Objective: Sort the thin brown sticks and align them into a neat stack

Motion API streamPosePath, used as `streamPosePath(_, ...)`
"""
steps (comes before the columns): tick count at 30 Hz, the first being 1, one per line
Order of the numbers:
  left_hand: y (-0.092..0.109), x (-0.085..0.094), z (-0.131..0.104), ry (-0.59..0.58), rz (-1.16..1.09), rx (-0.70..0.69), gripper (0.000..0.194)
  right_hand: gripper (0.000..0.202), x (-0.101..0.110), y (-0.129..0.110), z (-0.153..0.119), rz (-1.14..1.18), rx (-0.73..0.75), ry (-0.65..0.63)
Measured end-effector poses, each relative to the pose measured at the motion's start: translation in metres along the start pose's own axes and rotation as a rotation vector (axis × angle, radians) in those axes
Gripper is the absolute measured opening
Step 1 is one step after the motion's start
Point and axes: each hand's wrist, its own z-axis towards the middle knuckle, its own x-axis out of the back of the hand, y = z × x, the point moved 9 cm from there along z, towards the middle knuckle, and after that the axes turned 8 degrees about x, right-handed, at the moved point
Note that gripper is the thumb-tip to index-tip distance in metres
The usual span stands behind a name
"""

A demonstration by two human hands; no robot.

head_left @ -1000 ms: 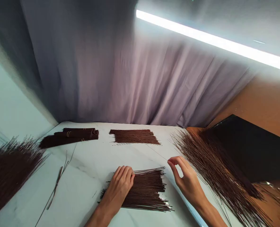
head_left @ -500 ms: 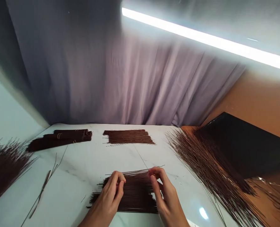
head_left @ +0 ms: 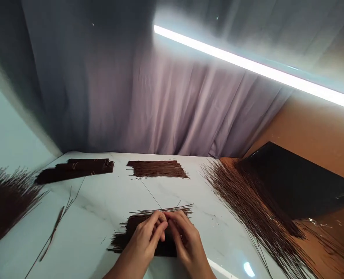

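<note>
My left hand [head_left: 150, 232] is closed, its thumb and fingers curled together above a flat layer of thin dark brown sticks [head_left: 122, 240]. My right hand [head_left: 186, 234] meets it there, fingertips touching or nearly so. A single thin stick [head_left: 151, 194] slants up and left from the fingertips, seemingly pinched in my right hand. Whatever the left fingers hold is hidden. Beneath both hands the layer lies crosswise, with uneven ends and a few loose sticks along its far edge.
Farther back lie a smaller layer of brown sticks [head_left: 159, 169] and dark tied bundles [head_left: 76, 168]. Large loose piles stand at left [head_left: 6, 209] and right [head_left: 256, 209]. A few loose sticks [head_left: 54, 228] lie left on the white table [head_left: 90, 221]. A black panel [head_left: 300, 182] sits at right.
My right hand has moved left to meet my left hand, and the slanting thin stick has shifted left with it. The camera view has tilted slightly.
</note>
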Motion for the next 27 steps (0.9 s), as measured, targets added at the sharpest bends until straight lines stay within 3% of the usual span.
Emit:
streamPosePath(7,-0.019,0.01,0.004,0.007,-0.345,0.078,0.035,0.035,0.004,0.019,-0.018,0.009,-0.153,0.133)
streamPosePath(10,-0.026,0.018,0.008,0.068,-0.42,0.119,0.04,0.035,0.001,0.023,-0.022,-0.012,-0.184,0.171)
streamPosePath(20,-0.032,0.033,0.01,0.223,-0.395,0.119,0.04,0.029,-0.008,0.018,-0.024,-0.11,-0.118,0.14)
streamPosePath(27,-0.03,0.034,0.008,0.27,-0.377,0.138,0.041,0.017,-0.007,0.003,-0.02,-0.184,0.029,0.052)
